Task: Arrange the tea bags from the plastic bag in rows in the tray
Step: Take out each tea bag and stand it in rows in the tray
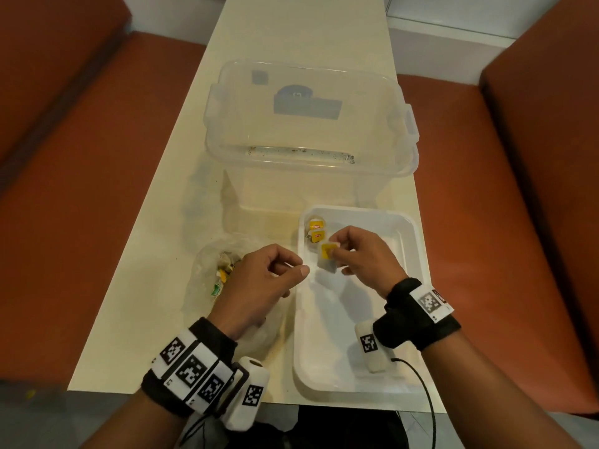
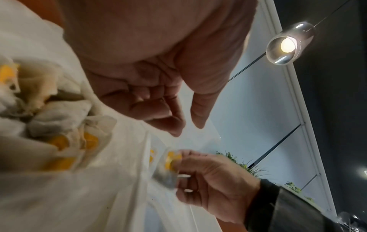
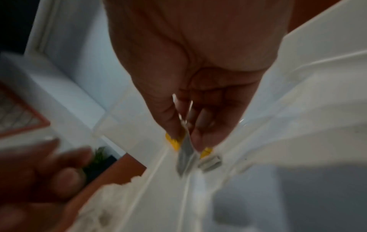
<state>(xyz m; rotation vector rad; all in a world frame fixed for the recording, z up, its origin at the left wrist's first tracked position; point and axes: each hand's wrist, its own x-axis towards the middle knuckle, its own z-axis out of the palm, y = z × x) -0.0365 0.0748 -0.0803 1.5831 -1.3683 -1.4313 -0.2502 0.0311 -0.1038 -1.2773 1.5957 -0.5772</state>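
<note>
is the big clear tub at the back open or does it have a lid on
Open. The clear tub shows a bare rim with no lid across it, and its side latches hang loose.

A long cream table runs straight ahead from under the grip; rust-red upholstered benches flank it left and right of the grip, each with a tall backrest; beyond the table's far end, pale floor or wall shows; overhead, a lit glass pendant lamp hangs against a dark ceiling; green plants sit behind the grip, by a white panelled wall.
</note>
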